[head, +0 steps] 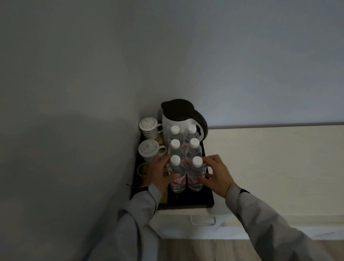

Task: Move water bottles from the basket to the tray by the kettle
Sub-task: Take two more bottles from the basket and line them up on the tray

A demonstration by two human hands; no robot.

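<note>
Now, step in hand: setting down the nearest pair of bottles on the tray, judged from both hands being on them.
Left hand (pixel 160 174): fingers curled around the front-left bottle (pixel 177 174), thumb across its label; clamped on it.
Right hand (pixel 216 173): fingers spread against the side of the front-right bottle (pixel 196 176); touching it, but whether the grip is firm I cannot tell.
Bottles: six stand upright in two rows of three, the front pair touching each other, the back pair just before the kettle (pixel 181 119).
Tray (pixel 191 200): dark, on the counter (pixel 284 162) in the wall corner; bare strip at its near edge.
Beside: two lidded cups (pixel 150 151) left of the bottles.
Basket: not in view.
Next move calls for: loosening both hands without tipping the pair, lifting clear of the caps; the placing looks close to done.
</note>
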